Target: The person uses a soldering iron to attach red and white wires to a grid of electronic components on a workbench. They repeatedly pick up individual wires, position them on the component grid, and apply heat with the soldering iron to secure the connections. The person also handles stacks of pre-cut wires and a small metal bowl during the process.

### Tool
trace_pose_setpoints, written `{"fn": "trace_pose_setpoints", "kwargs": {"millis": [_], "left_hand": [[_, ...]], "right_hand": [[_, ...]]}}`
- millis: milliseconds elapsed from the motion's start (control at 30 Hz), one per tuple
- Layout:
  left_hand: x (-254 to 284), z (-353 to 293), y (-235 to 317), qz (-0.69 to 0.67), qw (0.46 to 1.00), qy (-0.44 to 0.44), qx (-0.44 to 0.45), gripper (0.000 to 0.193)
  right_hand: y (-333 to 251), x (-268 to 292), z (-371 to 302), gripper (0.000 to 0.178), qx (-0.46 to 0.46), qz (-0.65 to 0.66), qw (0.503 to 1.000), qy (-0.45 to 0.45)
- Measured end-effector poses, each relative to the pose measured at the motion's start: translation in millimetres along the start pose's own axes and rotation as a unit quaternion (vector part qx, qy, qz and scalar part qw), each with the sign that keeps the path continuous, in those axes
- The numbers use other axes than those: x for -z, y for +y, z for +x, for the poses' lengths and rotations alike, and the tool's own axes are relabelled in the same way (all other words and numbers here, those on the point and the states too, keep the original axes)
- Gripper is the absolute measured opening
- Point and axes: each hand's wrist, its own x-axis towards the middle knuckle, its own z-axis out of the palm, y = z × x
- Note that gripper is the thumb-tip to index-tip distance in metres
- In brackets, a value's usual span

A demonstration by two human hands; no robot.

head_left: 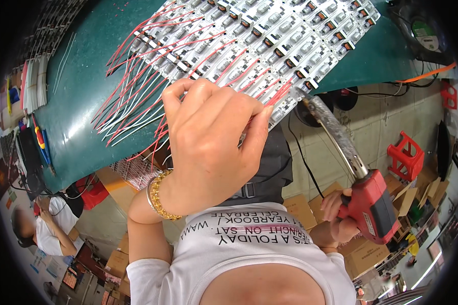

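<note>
My left hand (pixel 208 132), with a yellow bracelet at its wrist, pinches a small bunch of red wires (pixel 279 95) at the near edge of a white circuit board panel (pixel 305 46). Rows of small components cover the panel. Along its left and near side, several red and white wires (pixel 132 109) hang off over the table. My right hand (pixel 336 213) is closed around the handle of a red and black soldering gun (pixel 374 208). Its long metal barrel points up to the wire ends beside my left fingertips; whether the tip touches the board I cannot tell.
The panel lies on a green table mat (pixel 81 101). A red-and-yellow-handled tool (pixel 38 136) and bundled white strips (pixel 35 84) are at left. A reel (pixel 425 35) sits far right. Cardboard boxes (pixel 300 211) and a red stool (pixel 406 155) stand on the floor. Another person (pixel 53 223) is at left.
</note>
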Motion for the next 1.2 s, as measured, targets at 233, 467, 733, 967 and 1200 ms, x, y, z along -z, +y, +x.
{"fn": "trace_pose_setpoints", "kwargs": {"millis": [233, 467, 733, 967, 1200], "left_hand": [[-3.0, 0.3, -0.8, 0.001, 1.000, 0.002, -0.010, 0.010], [-3.1, 1.1, 1.6, -0.003, 1.000, 0.011, -0.018, 0.009], [-8.8, -3.7, 7.2, -0.047, 0.998, 0.021, -0.029, 0.013], [-16.5, -5.5, 6.9, -0.023, 0.999, 0.014, -0.042, 0.013], [-15.9, -8.3, 5.1, -0.002, 0.999, 0.010, -0.047, 0.013]], "right_hand": [[-22.0, -29.6, 21.3, 0.081, -0.003, -0.039, 0.999, -0.026], [-22.7, -26.6, 24.6, 0.080, 0.005, -0.025, 0.999, -0.025], [-26.7, -21.1, 22.1, 0.082, -0.012, 0.003, 1.000, -0.013], [-23.5, -15.1, 9.5, 0.080, -0.038, 0.011, 0.999, -0.001], [-23.7, -18.5, 16.9, 0.072, -0.030, -0.062, 0.997, -0.046]]}}
